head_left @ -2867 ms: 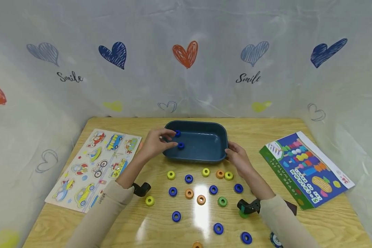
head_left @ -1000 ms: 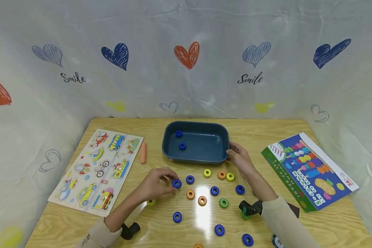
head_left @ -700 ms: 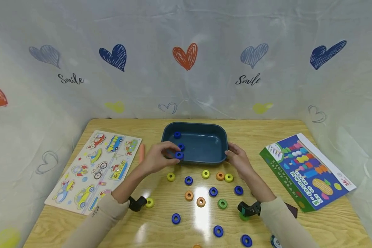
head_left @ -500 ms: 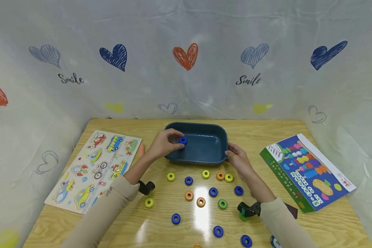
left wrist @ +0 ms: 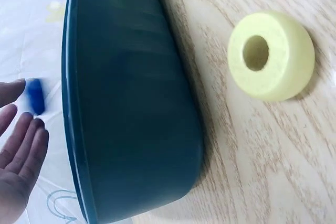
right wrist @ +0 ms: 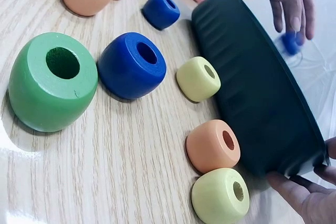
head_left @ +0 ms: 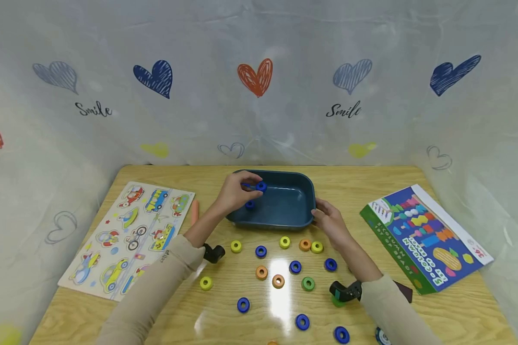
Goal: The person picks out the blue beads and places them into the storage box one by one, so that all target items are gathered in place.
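Note:
My left hand (head_left: 238,192) is over the left part of a dark teal plastic tray (head_left: 280,225). At its fingertips is a blue bead (head_left: 261,187). In the left wrist view this bead (left wrist: 35,96) is blurred, just beyond the parted thumb and straight fingers, and the right wrist view has it blurred below the fingertips too. Another blue bead (head_left: 250,205) lies inside the tray, and a further one shows partly behind my left fingers. My right hand (head_left: 331,221) grips the tray's right end, thumb at the rim, its other fingers partly hidden.
Several yellow, orange, blue and green beads, such as a green one (head_left: 308,283), lie scattered in front of the tray. A picture puzzle board (head_left: 127,239) is at left beside an orange stick (head_left: 194,212). At right lies a bead-set box (head_left: 427,239).
My left hand brought a blue bead from the table up over the tray, then a little farther back and right; its fingers have parted around it. The right hand stays at the tray.

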Motion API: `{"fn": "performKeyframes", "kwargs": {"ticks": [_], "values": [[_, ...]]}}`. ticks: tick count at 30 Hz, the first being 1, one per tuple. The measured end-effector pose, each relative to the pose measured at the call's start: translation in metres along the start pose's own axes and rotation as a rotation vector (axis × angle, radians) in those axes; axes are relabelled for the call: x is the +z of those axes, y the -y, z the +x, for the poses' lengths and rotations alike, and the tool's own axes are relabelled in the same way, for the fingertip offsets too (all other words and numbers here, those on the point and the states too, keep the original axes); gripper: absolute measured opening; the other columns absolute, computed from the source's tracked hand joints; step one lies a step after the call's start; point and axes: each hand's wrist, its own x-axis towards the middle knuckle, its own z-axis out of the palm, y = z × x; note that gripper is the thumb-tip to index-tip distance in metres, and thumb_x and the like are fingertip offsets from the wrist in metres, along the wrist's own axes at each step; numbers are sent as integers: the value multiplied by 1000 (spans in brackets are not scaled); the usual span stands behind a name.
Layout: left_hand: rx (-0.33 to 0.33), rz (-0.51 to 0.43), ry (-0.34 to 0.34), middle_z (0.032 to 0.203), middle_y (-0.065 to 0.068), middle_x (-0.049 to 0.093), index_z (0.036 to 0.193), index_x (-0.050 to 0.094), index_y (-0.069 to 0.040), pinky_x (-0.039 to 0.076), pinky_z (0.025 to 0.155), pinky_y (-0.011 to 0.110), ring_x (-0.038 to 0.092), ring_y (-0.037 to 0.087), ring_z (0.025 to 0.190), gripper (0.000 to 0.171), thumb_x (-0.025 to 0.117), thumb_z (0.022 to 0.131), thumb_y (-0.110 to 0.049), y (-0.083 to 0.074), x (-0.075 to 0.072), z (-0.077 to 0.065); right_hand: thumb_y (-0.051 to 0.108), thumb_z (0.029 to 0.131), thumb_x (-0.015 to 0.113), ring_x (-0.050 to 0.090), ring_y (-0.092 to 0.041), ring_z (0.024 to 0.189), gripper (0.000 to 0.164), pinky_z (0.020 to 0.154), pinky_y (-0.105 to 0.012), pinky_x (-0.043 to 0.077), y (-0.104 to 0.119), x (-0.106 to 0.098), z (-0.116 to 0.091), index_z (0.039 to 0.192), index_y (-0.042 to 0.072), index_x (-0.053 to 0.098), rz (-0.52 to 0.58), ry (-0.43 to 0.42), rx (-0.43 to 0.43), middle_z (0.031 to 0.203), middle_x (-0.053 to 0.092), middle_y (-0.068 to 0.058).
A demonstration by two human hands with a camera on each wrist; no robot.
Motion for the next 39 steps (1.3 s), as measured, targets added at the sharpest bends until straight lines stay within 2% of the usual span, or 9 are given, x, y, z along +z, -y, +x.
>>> {"fn": "performKeyframes", "kwargs": {"ticks": [6,11,15,20,26,28,33,39], "values": [[13,-12,-15,106,8,60,103,66,-4,50,83,39,56,31,102,27,75,77,-6,3,-3,-3,5,97,40,40,-35,123,49,96,-44,41,0,1,0,143,-3,24,-1,0,11,143,30,-22],[48,-20,-2,103,8,62,102,67,-5,52,78,34,57,29,97,26,75,77,-5,3,-9,-11,6,97,40,41,-34,123,48,95,-44,42,0,1,0,143,-2,26,-14,-6,15,142,31,-21],[61,-23,53,100,7,63,102,68,-7,52,74,32,59,30,93,26,75,78,-7,2,-14,-26,6,97,40,40,-34,124,48,96,-45,41,0,2,0,143,-3,26,-17,1,8,142,31,-22],[78,-23,103,97,3,64,101,68,-7,52,71,30,61,27,88,24,75,78,-8,-9,-18,-50,5,98,39,40,-36,123,48,96,-46,40,0,0,1,143,-4,24,-21,20,-6,141,30,-24],[133,-86,129,97,16,63,98,66,3,53,69,46,60,33,86,25,74,74,5,-35,-16,-83,5,98,40,41,-36,121,49,95,-46,41,1,-1,1,143,-4,24,-17,9,4,142,30,-23],[131,-108,154,97,13,63,98,66,0,53,69,45,60,32,87,26,75,74,4,-28,-11,-93,5,97,40,42,-36,121,49,95,-46,41,1,0,1,143,-4,24,-12,9,3,142,30,-23],[77,-133,236,102,6,62,103,66,-7,54,70,39,59,28,91,31,78,74,-6,2,2,-127,5,97,41,42,-36,121,49,95,-45,41,0,1,2,143,-4,25,-9,15,5,141,31,-23],[26,-188,394,109,9,60,111,63,-3,54,72,37,56,29,98,47,82,69,-8,8,12,-170,6,98,40,41,-37,122,50,95,-46,41,1,-1,0,143,-4,24,-15,17,1,142,30,-24]]}}
